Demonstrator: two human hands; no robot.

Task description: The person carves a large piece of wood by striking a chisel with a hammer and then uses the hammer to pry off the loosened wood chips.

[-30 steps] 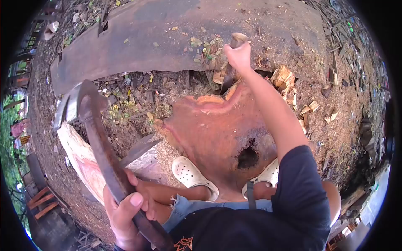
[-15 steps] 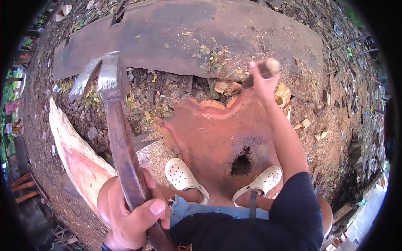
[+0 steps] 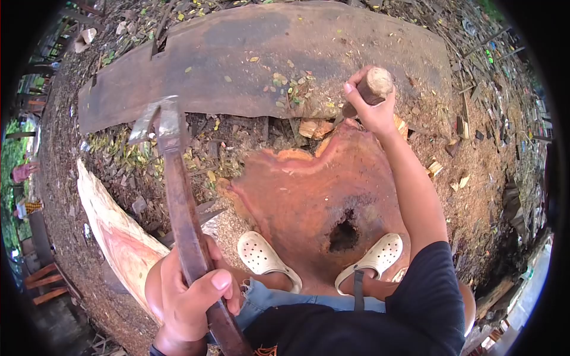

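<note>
My left hand (image 3: 196, 291) is wrapped round the dark wooden handle of an axe-like tool (image 3: 184, 213). Its metal head, a blade with a gap beside it, is raised at the upper left. At the upper right, my right hand (image 3: 374, 107) grips a short round piece of wood (image 3: 375, 86), its pale cut end facing up. That piece is over the far edge of a reddish wood slab (image 3: 297, 196), which has a dark hole near my feet. Whether the piece touches the slab cannot be made out.
A large flat brown board (image 3: 237, 59) lies beyond the slab. Left of my feet is a long pale split log (image 3: 119, 237). My feet, in cream clogs (image 3: 264, 256), stand on the slab's near part. Wood chips (image 3: 435, 168) and leaves litter the ground.
The tool's head has turned slightly and sits a little lower and to the right. My right hand has tilted the wood piece, so its cut end shows more fully. The whole view has shifted a little.
</note>
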